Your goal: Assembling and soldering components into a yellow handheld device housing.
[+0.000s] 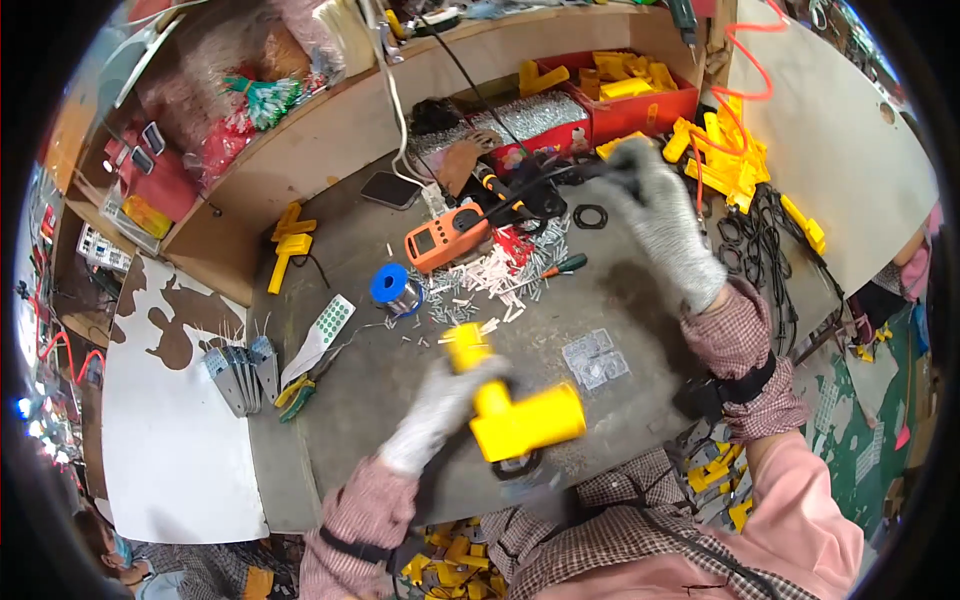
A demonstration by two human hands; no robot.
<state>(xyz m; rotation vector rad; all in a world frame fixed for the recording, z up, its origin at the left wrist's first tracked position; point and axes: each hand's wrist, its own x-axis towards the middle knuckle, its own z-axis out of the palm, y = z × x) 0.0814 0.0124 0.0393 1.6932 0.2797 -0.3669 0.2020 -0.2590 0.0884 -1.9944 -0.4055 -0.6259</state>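
Note:
My left hand (447,400), in a grey glove, is closed around the handle of a yellow T-shaped plastic housing (530,425), smeared by motion. A dark round part shows under the housing's near end. Farther off to the right, my gloved right hand (655,215) is closed at the end of a black cable (540,186), its fingertips blurred. That cable runs left toward an orange meter (447,238) with a small screen. Beside the meter lie a heap of white and grey small parts (500,275) and a screwdriver (565,266) with a dark green handle.
A blue solder spool (396,289) stands left of the heap. Small clear plastic pieces (596,359) lie at mid-table. Red boxes (640,110) with yellow parts and metal pieces line the back. Black cables (765,245) and more yellow housings (735,160) are at right; cutters (297,398) lie left.

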